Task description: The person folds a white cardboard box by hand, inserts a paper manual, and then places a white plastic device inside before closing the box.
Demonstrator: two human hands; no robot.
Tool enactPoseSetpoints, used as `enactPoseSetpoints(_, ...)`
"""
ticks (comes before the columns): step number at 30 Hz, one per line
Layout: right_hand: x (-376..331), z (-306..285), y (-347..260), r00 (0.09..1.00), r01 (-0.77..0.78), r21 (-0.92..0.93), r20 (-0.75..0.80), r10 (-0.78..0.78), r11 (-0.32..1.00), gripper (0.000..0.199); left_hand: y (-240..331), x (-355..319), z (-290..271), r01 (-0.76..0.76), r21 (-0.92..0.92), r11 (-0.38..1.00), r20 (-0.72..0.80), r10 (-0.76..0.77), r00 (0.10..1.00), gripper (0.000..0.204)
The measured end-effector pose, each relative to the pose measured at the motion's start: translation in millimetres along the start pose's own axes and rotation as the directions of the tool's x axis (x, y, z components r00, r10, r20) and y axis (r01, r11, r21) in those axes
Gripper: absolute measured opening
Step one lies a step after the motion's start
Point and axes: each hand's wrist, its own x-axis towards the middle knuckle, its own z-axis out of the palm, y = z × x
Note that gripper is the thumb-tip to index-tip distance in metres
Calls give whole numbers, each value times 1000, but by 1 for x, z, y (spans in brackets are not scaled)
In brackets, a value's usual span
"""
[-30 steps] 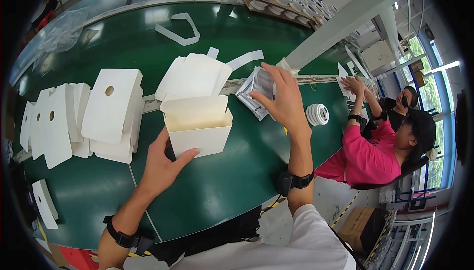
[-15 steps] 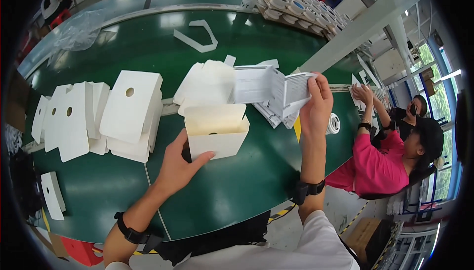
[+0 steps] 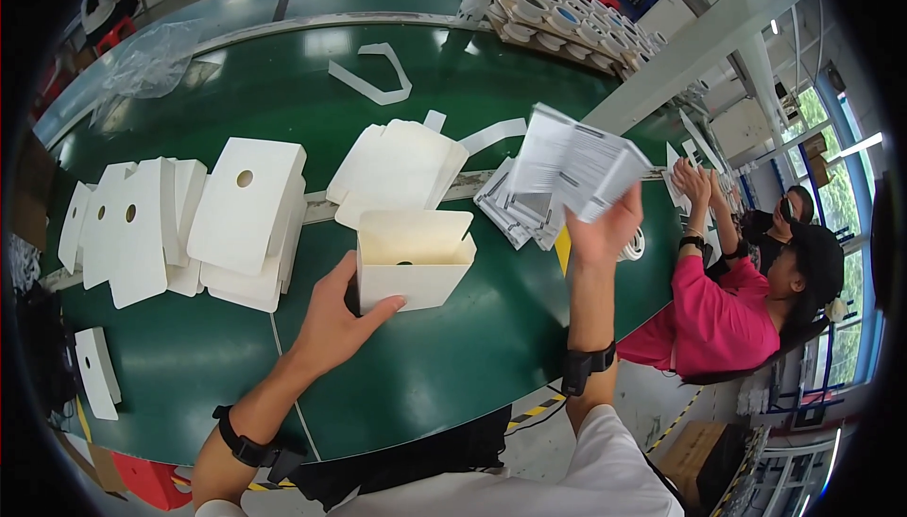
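My left hand (image 3: 345, 314) grips a white cardboard box (image 3: 406, 286) by its lower left side, thumb on the front. The box's flap is up and its inside shows, with a dark round hole in it. On the right, my right hand (image 3: 605, 229) is closed on the lower edge of a printed leaflet (image 3: 576, 160), held up partly unfolded above the table. Beneath it lies a stack of folded leaflets (image 3: 518, 219). Just behind the box rests a pile of flat white cardboard pieces (image 3: 402, 163).
Piles of white boxes with round holes (image 3: 241, 224) stand at the left. Paper strips (image 3: 378, 94) lie toward the back. A white roll (image 3: 633, 245) sits beyond my right hand. A grey post (image 3: 699, 49) rises at the right, near a co-worker in pink (image 3: 723, 318).
My right hand has raised the leaflet away from the stack and turned it; it now tilts, spread wider and slightly blurred. My left hand and the box have barely moved.
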Motion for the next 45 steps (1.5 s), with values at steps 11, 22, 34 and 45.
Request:
enactPoseSetpoints(11, 9, -2, 19, 940, 149, 431, -342, 8, 890, 33, 2, -1, 2, -13, -7, 1000, 1, 13, 1000, 47)
enactPoseSetpoints(22, -7, 34, 66, 950, 25, -592, -238, -204, 805, 35, -2, -3, -3, -21, 4, 1000, -14, 21, 1000, 46)
enactPoseSetpoints(34, -38, 92, 74, 668, 744, -657, 737, 100, -122, 33, -1, -2, -1, -144, 135, 980, -7, 146, 989, 43)
enactPoseSetpoints(45, -17, 39, 85, 971, 206, -979, 205, 126, 0, 22, -5, 6, 1, -370, 42, 928, 281, 344, 896, 42)
